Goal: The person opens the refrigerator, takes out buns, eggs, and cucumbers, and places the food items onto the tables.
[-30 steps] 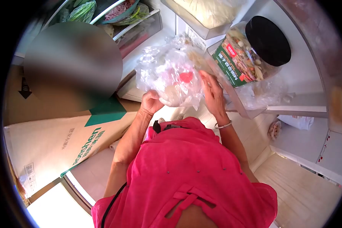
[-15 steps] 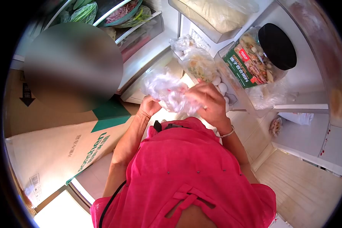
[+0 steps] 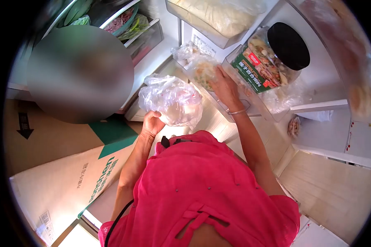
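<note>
Left hand (image 3: 152,123), in the head view, pinches the near edge of a clear plastic bag (image 3: 174,101) that bulges beyond it to the right. Right hand (image 3: 226,88) reaches to a food bag (image 3: 203,72) just left of its fingers; whether it grips, I cannot tell. Close on its right stands a black-lidded jar (image 3: 253,70). Open floor (image 3: 213,115) shows between both hands; a cardboard box (image 3: 66,144) edges the left hand's outer side.
</note>
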